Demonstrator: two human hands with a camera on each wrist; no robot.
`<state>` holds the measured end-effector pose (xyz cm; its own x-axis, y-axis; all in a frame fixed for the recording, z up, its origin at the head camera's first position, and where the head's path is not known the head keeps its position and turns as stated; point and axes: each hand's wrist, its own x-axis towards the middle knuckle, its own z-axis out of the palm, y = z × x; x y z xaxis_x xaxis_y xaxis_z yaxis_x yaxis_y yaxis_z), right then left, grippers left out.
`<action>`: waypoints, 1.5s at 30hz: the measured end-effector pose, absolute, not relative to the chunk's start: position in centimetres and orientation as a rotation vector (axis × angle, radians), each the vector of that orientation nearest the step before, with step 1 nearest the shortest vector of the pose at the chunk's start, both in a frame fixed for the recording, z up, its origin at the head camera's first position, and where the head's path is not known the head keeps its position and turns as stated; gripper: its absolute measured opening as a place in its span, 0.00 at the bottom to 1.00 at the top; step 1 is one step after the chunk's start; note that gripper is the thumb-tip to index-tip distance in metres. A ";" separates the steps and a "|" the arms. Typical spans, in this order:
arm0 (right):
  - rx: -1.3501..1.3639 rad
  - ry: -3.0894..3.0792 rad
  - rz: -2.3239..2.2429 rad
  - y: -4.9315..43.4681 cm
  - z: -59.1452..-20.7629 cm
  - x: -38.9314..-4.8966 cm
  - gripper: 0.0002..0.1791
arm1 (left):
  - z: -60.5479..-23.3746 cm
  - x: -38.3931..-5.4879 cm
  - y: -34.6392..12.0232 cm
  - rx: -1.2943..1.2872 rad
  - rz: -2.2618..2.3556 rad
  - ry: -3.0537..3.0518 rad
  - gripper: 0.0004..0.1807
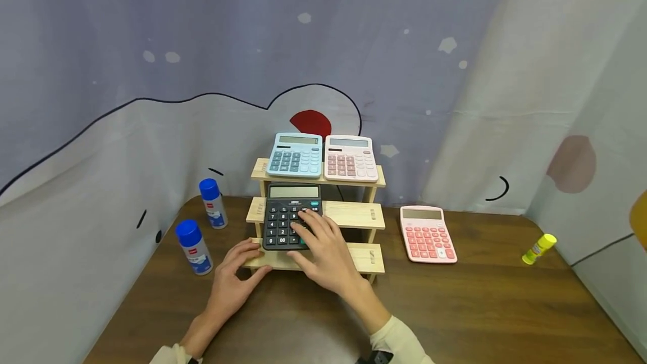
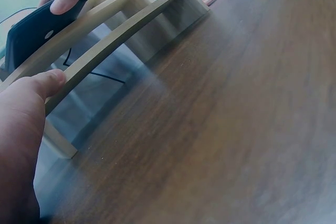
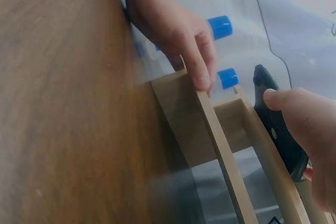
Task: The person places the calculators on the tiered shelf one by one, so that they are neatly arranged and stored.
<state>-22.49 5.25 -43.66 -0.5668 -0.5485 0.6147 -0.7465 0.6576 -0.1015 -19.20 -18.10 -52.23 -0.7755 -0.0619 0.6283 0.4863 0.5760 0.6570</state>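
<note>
Wooden tiers dominate: the stepped rack (image 1: 354, 213) is steadied at its lowest step by the left hand (image 1: 233, 274), fingers laid flat. The black calculator (image 1: 290, 215), leaning on the middle step, is pinched by the right hand (image 1: 323, 251). It looks light, rigid and smooth-cased, best gripped by its side edges. Open tabletop (image 1: 480, 308) is seen rightward.

Black calculator (image 1: 290, 215), pale-wood stepped rack (image 1: 359, 213), light-blue calculator (image 1: 296, 155); two pink calculators (image 1: 427, 234), blue-capped bottles (image 1: 194, 246), yellow glue stick (image 1: 538, 249), dark-brown table (image 1: 480, 308)

A staged stationery display corner: a wooden desk (image 1: 480, 308), tiered rack (image 1: 354, 215) of calculators (image 1: 295, 154), cartoon-print cloth backdrop (image 1: 151, 72).
</note>
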 end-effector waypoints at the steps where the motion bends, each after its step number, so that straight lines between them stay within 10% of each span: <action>1: 1.007 -2.335 0.490 5.2 -43.7 -22.4 0.28 | -52.2 -19.2 -18.1 -0.337 -1.168 -2.195 0.18; 45: 1.181 -2.282 0.500 5.5 -43.5 -23.0 0.25 | -51.9 -19.0 -18.2 -0.281 -1.188 -2.258 0.17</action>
